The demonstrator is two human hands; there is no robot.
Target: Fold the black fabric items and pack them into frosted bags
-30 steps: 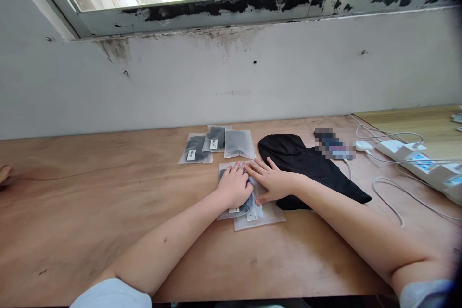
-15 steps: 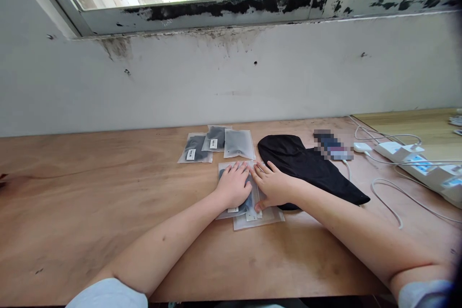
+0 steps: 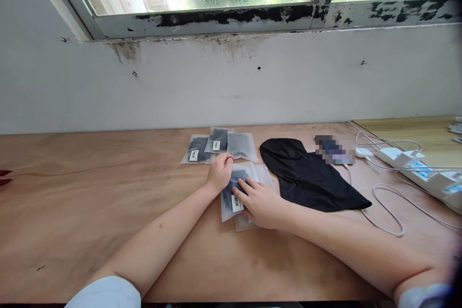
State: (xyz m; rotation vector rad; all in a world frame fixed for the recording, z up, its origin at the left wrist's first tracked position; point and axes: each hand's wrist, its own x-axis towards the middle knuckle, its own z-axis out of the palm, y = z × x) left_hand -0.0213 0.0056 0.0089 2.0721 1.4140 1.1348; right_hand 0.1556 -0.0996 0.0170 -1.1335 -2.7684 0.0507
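Note:
Two frosted packets lie overlapping near the middle of the table. The upper one [image 3: 229,202] has dark contents and a white label; the lower one [image 3: 266,176] shows at its right and bottom edges. My right hand [image 3: 263,203] rests on the upper packet with its fingers spread. At that packet's upper left edge, my left hand [image 3: 220,173] has its fingers closed; whether they pinch the packet's edge is too small to tell. Just behind are three more packets: a left one [image 3: 199,144], a middle one [image 3: 221,137] and a right one [image 3: 243,146].
A black cloth [image 3: 310,178] lies right of my right hand. Behind it is a blurred phone [image 3: 330,148] with a cable. A white power strip [image 3: 422,171] with plugs and loose white cables is at the right. The wall [image 3: 180,86] rises behind the table.
My left hand has moved left and up off the packet's face, and its fingers have closed. My right hand has slid down and left onto the upper packet. The view has shifted slightly.

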